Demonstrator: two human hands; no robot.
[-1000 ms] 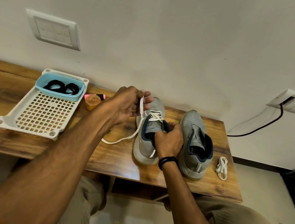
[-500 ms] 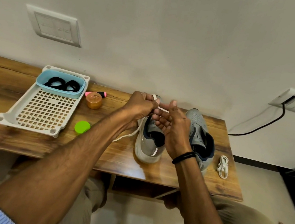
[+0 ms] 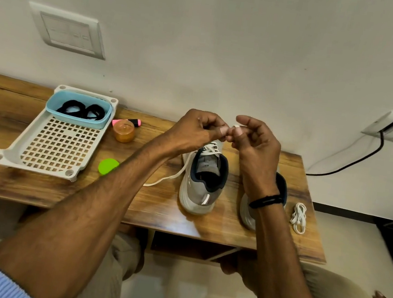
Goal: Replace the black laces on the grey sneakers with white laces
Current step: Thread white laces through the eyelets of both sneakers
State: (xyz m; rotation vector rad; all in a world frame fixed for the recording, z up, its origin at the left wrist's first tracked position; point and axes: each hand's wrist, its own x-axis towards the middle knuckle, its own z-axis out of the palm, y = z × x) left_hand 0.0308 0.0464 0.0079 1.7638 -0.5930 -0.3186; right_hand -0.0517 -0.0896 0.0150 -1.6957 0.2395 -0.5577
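Both hands meet at centre frame above the tabletop point(image 3: 22, 180). The left hand point(image 3: 193, 129) and right hand point(image 3: 256, 144) each pinch a short bit of the white lace point(image 3: 211, 149) between thumb and fingertips. The lace runs down to the partly laced grey sneaker point(image 3: 199, 194) just below. The second sneaker point(image 3: 246, 215) stands to its right, half hidden by the wrist. The black laces point(image 3: 82, 110) lie in a blue tub point(image 3: 52, 109) at upper left.

A wooden table point(image 3: 33, 186) spans mid-frame. At its left sits a white perforated tray point(image 3: 36, 168), and right of it are a pink highlighter point(image 3: 135, 122), an orange jar point(image 3: 123, 131) and a green lid point(image 3: 108, 166). Centre-right stand a grey sneaker point(image 3: 197, 199) and a second sneaker point(image 3: 246, 216). A loose white lace point(image 3: 163, 179) trails left, and a bundled white lace point(image 3: 299, 217) lies far right.
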